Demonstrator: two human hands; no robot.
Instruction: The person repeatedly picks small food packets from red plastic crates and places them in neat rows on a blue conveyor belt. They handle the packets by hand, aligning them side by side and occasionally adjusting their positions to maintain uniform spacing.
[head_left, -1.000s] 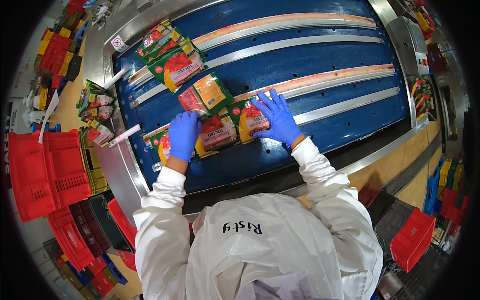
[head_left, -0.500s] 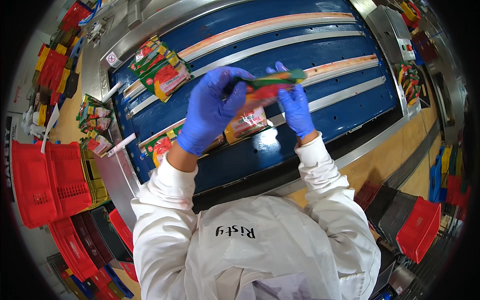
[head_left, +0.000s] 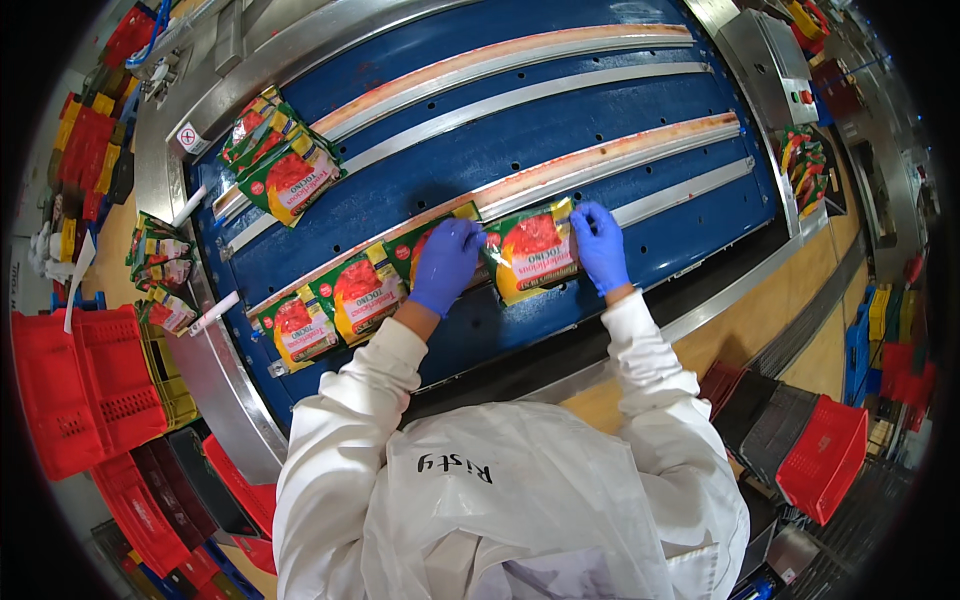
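A red, green and yellow food pouch lies across the near metal seal bar of the blue machine bed. My right hand, in a blue glove, pinches its upper right corner. At its upper left corner is my gloved left hand, fingers closed on the edge. Beneath that hand another pouch is partly covered. Further left along the same bar lie two like pouches, the nearer one and the end one.
A pile of pouches rests on the far bar's left end. More pouches lie on the left steel edge, others at the right by a control box. Red crates stand left, another red crate lower right.
Both hands have come down toward me with the pouch, which was held up and tilted and now lies flat on the bar. The view has shifted slightly.
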